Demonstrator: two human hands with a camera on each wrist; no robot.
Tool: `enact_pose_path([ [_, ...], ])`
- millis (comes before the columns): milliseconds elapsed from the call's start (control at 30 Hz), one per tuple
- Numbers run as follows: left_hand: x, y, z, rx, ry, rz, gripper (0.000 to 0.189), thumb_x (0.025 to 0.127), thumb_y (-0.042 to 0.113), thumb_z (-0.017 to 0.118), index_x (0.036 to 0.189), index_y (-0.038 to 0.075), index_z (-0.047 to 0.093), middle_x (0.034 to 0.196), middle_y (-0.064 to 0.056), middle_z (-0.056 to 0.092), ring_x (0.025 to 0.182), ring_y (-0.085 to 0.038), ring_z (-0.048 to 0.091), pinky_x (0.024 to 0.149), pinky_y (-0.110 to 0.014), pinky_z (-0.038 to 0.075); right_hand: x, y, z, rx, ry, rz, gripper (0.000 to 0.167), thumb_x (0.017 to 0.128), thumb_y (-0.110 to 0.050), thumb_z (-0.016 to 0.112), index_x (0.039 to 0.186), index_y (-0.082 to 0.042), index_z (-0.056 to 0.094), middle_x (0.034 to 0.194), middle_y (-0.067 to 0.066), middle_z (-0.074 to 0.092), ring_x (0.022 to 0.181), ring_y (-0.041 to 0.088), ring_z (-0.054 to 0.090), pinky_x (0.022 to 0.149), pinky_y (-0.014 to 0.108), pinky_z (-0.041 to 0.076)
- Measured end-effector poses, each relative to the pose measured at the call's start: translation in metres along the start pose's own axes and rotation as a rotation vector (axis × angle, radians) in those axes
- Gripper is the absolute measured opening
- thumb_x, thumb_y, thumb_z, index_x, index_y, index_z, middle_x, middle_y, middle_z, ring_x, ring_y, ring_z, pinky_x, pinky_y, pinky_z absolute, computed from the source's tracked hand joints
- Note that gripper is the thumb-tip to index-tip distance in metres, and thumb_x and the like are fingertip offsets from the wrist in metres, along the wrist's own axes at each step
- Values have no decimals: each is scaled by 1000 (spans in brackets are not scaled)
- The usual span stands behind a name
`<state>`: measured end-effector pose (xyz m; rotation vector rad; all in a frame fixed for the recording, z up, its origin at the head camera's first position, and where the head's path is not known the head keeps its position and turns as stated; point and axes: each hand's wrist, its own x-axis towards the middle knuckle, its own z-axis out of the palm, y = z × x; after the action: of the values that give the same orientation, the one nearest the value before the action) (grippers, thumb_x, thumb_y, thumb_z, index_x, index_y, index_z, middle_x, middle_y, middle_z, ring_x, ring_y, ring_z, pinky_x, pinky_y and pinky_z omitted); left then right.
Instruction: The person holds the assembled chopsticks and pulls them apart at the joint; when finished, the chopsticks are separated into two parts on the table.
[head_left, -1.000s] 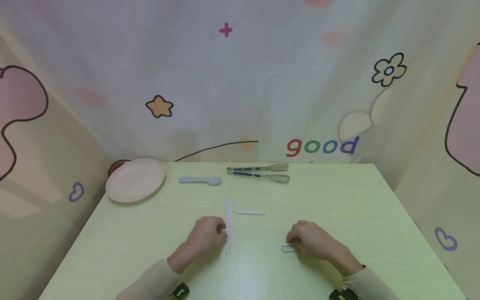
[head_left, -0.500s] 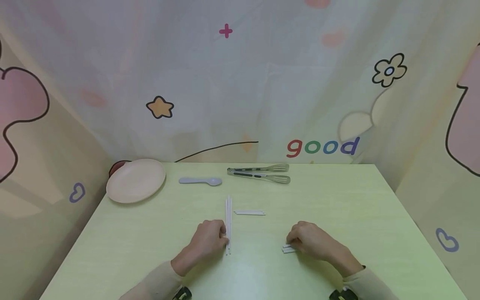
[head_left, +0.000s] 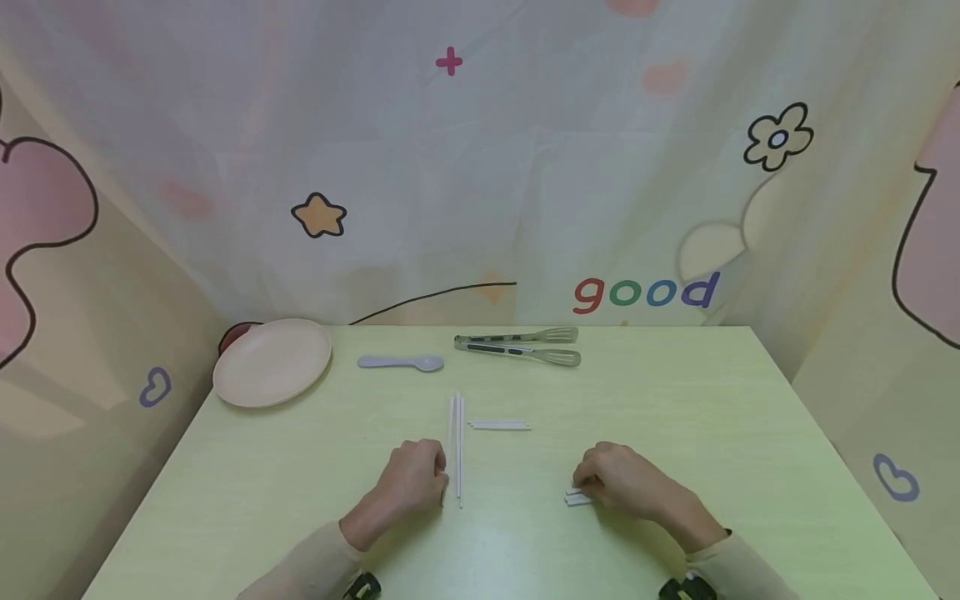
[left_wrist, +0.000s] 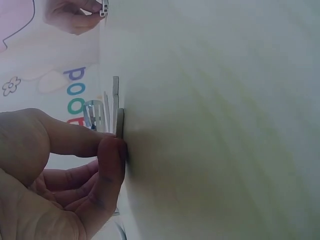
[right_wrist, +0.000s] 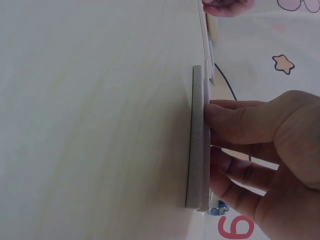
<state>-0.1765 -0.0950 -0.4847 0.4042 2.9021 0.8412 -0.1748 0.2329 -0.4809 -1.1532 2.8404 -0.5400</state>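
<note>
Several thin white long sticks (head_left: 460, 442) lie lengthwise in the middle of the table. My left hand (head_left: 412, 475) pinches the leftmost one, a white stick (head_left: 451, 425), between thumb and forefinger near its close end; it slants slightly away from the others. In the left wrist view the fingertips (left_wrist: 112, 155) are low at the tabletop, partly hiding the sticks. My right hand (head_left: 615, 477) grips a small bundle of short white sticks (head_left: 577, 497) on the table, thumb and fingers along its upper side in the right wrist view (right_wrist: 200, 145). Short white sticks (head_left: 500, 426) lie crosswise right of the long ones.
At the back left stands a pale round plate (head_left: 272, 363). Right of it lie a lilac spoon (head_left: 401, 362) and metal tongs (head_left: 517, 347) with slotted ends. A printed curtain (head_left: 480, 167) rises behind the pale green table (head_left: 675, 400).
My left hand has come slightly nearer, then drawn the leftmost long stick a little left, slanting it away from the rest. The right hand stays on its bundle.
</note>
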Motion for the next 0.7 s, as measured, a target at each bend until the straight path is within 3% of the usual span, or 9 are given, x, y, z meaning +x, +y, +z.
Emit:
enact_pose_path([
  [167,1,-1,0,10,4,-5,7,75,-3,62,80,1,65,68,-2,58,58,-14,50,50,-25,42,0,-1,0,-8,1,-2,11,83,-6,72,82,-17,76,82,-10,68,77,3,57,69,26,50],
  [433,3,0,0,11,-13,-57,5,76,1,64,75,4,61,65,-2,53,52,-13,47,44,-23,37,1,-1,0,-12,-11,3,11,83,-6,72,83,-16,76,82,-10,68,77,3,57,69,26,51],
  [700,3,0,0,50,2,-49,16,73,-4,62,63,7,56,56,0,48,47,-12,42,41,-23,32,1,0,0,-14,-32,-1,11,84,-6,71,84,-16,76,83,-9,69,79,4,59,70,26,52],
])
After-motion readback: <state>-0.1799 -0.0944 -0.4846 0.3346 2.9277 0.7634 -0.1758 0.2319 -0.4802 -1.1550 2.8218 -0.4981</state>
